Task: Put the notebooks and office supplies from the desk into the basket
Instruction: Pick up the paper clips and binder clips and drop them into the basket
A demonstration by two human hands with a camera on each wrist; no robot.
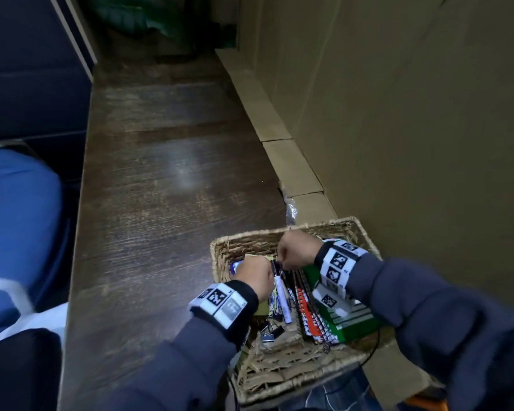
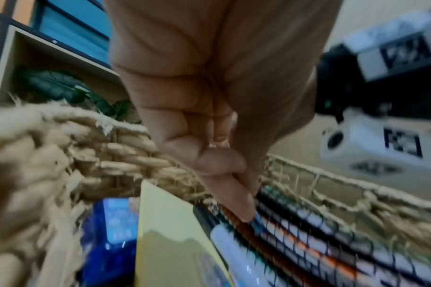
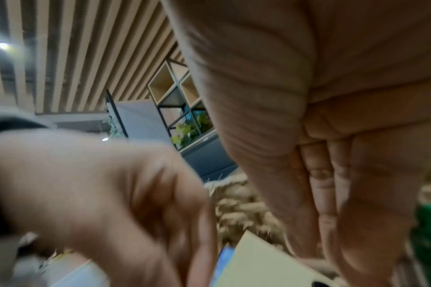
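Note:
A woven basket (image 1: pixel 279 232) (image 2: pixel 62 145) sits at the near right of the dark desk (image 1: pixel 161 203), and both hands are inside it. It holds spiral notebooks (image 1: pixel 312 312) (image 2: pixel 332 242), a green notebook (image 1: pixel 356 321) (image 3: pixel 428 233), a yellow pad (image 2: pixel 170 233) (image 3: pixel 253 262), a blue packet (image 1: pixel 237 266) (image 2: pixel 111 233), binder clips (image 1: pixel 269 333) and pens (image 1: pixel 281 292). My left hand (image 1: pixel 257 275) (image 2: pixel 248 209) is curled, its thumb and forefinger pinching a thin blue-tipped pen. My right hand (image 1: pixel 285 261) (image 3: pixel 320 252) pinches the pens' far ends.
A cardboard wall (image 1: pixel 398 114) runs along the desk's right side, close behind the basket. A crumpled plastic wrapper (image 1: pixel 291 209) lies just beyond the basket. A blue chair (image 1: pixel 18 218) stands to the left of the desk. A thin black cable (image 1: pixel 371 351) trails over the basket's near corner.

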